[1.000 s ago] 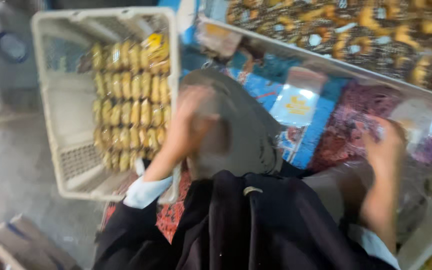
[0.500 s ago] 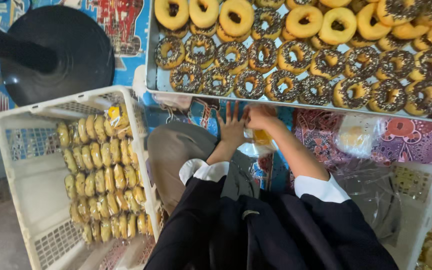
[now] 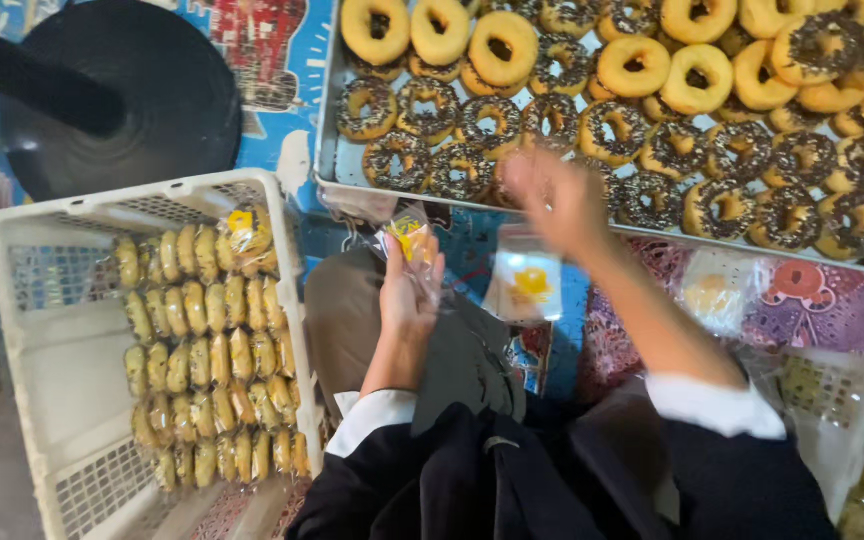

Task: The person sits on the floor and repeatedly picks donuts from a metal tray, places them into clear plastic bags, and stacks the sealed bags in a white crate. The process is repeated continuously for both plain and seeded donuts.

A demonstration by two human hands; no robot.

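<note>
Clear plastic, a small empty bag (image 3: 410,240) with a yellow printed patch, is pinched upright in the left hand (image 3: 407,300), thumb and fingers closed on its lower part, mouth pointing up toward the tray. Half a second ago both hands were together at the near edge of the metal tray (image 3: 330,150), close over the bag; now they have parted. The left hand has dropped back a little above the lap, keeping the bag, while the right hand (image 3: 552,200) has lifted away and reaches over the tray's front row. It is blurred by motion, fingers loosely spread, and I cannot tell whether it grips anything; it hovers over a chocolate-sprinkled doughnut (image 3: 517,175) near the tray's front edge. That split of the hands suggests the bag is opened and held ready, and the reaching hand is going for a doughnut to fill it.

More flat bags (image 3: 524,285) of the same kind lie on the patterned cloth (image 3: 832,300) just below the tray. The tray holds rows of sprinkled doughnuts in front and plain glazed doughnuts (image 3: 497,45) behind. To the left stands a white plastic crate (image 3: 42,330) with rows of bagged doughnuts (image 3: 212,350) already packed on edge. A round black pan (image 3: 142,95) lies beyond it.
</note>
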